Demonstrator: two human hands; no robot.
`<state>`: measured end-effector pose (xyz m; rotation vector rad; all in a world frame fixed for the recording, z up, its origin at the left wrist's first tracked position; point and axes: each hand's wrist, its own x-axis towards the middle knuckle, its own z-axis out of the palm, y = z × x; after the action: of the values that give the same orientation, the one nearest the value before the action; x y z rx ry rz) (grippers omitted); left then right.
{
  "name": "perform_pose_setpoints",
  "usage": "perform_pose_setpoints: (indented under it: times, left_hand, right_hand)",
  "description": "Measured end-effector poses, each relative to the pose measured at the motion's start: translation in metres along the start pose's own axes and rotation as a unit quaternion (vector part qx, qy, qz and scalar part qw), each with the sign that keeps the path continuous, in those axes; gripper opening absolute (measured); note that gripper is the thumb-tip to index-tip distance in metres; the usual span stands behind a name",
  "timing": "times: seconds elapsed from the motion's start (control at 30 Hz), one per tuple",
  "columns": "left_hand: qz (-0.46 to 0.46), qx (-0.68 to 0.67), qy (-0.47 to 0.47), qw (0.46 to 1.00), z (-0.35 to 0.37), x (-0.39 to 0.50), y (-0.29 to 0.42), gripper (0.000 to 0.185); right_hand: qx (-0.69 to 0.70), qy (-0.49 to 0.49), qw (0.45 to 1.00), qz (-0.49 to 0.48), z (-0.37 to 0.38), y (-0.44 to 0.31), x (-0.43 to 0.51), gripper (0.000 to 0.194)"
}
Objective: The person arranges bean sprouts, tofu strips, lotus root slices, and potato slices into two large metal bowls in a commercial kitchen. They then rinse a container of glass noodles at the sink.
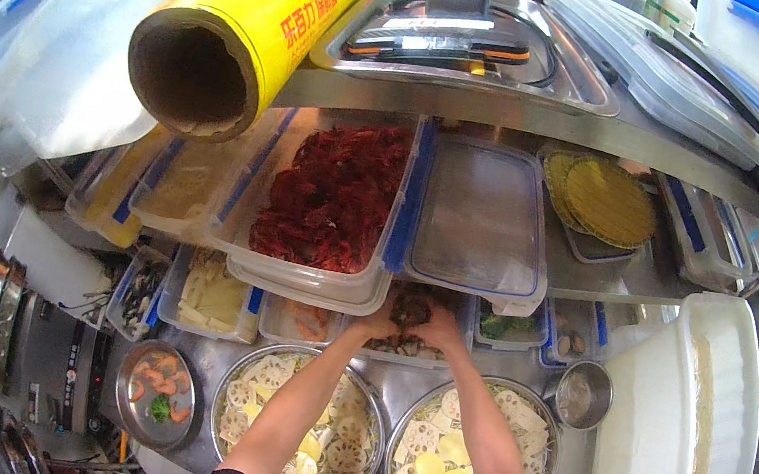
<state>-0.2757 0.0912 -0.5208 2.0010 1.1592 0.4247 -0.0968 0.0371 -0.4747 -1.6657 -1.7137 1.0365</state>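
Note:
Both my hands reach into a clear plastic container [439,354] of dark, wet food pieces, possibly mushrooms, under the shelf. My left hand [377,323] and my right hand [441,330] cup a dark clump of these pieces [410,312] between them. The fingertips are partly hidden in shadow. Beneath my left forearm is a round metal pan [220,430] with lotus root slices [347,454], pale slabs and yellow potato-like slices. A second round pan [395,461] under my right forearm holds similar slices [422,436].
A small metal plate [124,413] holds shrimp [153,374] and broccoli [161,409]. On the right stand a steel cup [584,395] and a large white tub [641,435]. Overhead, the shelf bears a tub of dark red food [333,198], a lidded box [482,217] and a yellow film roll [262,41].

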Motion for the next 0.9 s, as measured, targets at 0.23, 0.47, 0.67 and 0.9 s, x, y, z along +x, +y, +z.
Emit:
perform_pose_setpoints:
  times: [0.23,0.47,0.67,0.9]
  left_hand:
    - [-0.130,-0.276,-0.038,0.951,-0.017,-0.021,0.037,0.085]
    - [-0.115,-0.369,0.041,0.921,-0.019,-0.036,0.073,0.071]
    - [-0.090,-0.382,0.080,0.916,-0.034,-0.061,0.119,0.065]
    - [-0.018,-0.426,0.094,0.899,-0.033,-0.173,0.141,0.049]
  right_hand:
    - [0.111,0.011,0.993,0.049,-0.007,-0.021,-0.019,0.071]
    - [0.187,0.065,0.979,0.053,-0.001,-0.029,-0.022,0.059]
    - [0.182,0.070,0.980,0.029,-0.024,-0.053,-0.046,0.059]
    - [0.225,-0.007,0.973,-0.052,-0.003,-0.098,-0.138,0.044]
